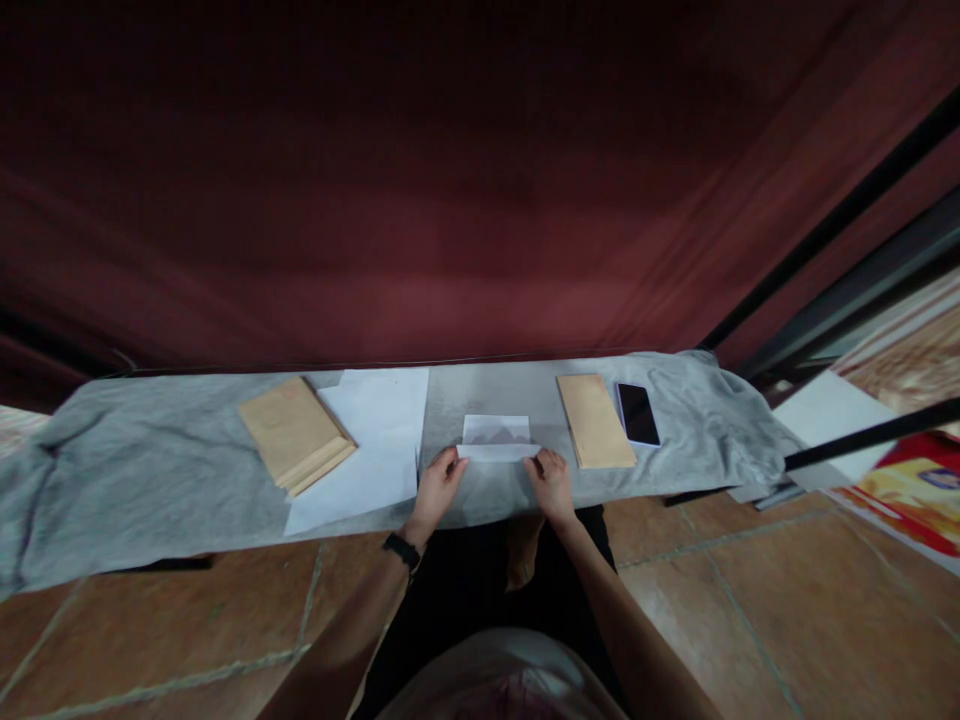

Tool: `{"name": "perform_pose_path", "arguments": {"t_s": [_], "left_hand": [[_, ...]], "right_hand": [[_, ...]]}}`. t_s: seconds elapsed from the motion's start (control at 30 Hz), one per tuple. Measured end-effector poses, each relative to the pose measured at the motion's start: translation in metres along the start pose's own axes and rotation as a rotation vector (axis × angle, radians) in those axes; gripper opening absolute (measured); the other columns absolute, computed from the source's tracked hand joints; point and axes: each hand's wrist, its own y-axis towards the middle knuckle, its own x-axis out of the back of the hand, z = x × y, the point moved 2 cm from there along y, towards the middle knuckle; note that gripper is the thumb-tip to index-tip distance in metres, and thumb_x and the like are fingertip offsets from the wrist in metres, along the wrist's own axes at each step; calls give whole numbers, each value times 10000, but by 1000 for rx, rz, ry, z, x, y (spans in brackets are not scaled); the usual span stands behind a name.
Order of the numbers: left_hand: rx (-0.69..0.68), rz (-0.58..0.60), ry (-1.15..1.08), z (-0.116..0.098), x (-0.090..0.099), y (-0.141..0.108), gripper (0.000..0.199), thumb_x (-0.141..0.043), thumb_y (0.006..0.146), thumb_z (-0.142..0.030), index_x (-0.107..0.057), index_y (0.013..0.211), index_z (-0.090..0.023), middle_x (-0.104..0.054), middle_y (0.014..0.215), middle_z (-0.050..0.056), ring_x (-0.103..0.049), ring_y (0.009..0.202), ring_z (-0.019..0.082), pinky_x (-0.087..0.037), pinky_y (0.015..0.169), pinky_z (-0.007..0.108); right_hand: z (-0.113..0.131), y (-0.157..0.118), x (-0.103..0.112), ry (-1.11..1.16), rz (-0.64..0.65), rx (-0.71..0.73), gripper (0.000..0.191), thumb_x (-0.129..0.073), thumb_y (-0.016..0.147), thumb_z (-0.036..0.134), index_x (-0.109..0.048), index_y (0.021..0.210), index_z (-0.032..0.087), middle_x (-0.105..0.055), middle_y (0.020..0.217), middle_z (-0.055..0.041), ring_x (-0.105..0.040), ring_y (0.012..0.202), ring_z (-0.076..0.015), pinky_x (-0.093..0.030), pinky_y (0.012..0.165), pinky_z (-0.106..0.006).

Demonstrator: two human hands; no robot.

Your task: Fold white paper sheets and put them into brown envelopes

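Note:
A small white sheet (496, 430) lies on the grey cloth in front of me, its near part folded up into a narrow strip. My left hand (439, 484), with a black band at the wrist, pinches the left end of that strip. At the right end, my right hand (551, 484) pinches it between thumb and fingers. Larger white sheets (375, 440) are spread to the left of my left hand. Brown envelopes (595, 420) lie flat to the right of my right hand.
A thicker stack of brown envelopes (292, 430) rests partly on the white sheets. A phone (638, 414) lies right of the envelopes. The narrow surface is covered by a rumpled grey cloth (150, 460). Behind it hangs a dark red curtain (450, 220); black bars cross at right.

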Motion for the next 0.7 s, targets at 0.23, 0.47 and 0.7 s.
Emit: {"name": "perform_pose_path", "arguments": {"t_s": [0.23, 0.47, 0.7], "left_hand": [[19, -119, 79, -4, -9, 10, 369, -581, 887, -285, -608, 1243, -194, -724, 928, 52, -688, 901, 221, -510, 894, 355], [-50, -136, 185, -2, -14, 12, 380, -541, 919, -271, -579, 1286, -179, -707, 918, 45, -678, 864, 200, -527, 854, 348], [-86, -181, 342, -9, -14, 13, 407, -549, 913, -248, -566, 1313, -173, -703, 881, 43, -670, 867, 219, -518, 861, 361]], "right_hand": [[2, 3, -10, -142, -52, -57, 340, -431, 1000, 365, -632, 1176, 155, -705, 1038, -117, -591, 988, -261, -406, 924, -411], [2, 5, -15, -220, -36, -66, 347, -439, 999, 348, -617, 1218, 146, -700, 1055, -117, -580, 1006, -259, -386, 928, -397], [6, 6, -15, -280, -50, -97, 384, -446, 988, 317, -561, 1317, 155, -692, 1054, -107, -581, 1001, -264, -375, 928, -395]]}}
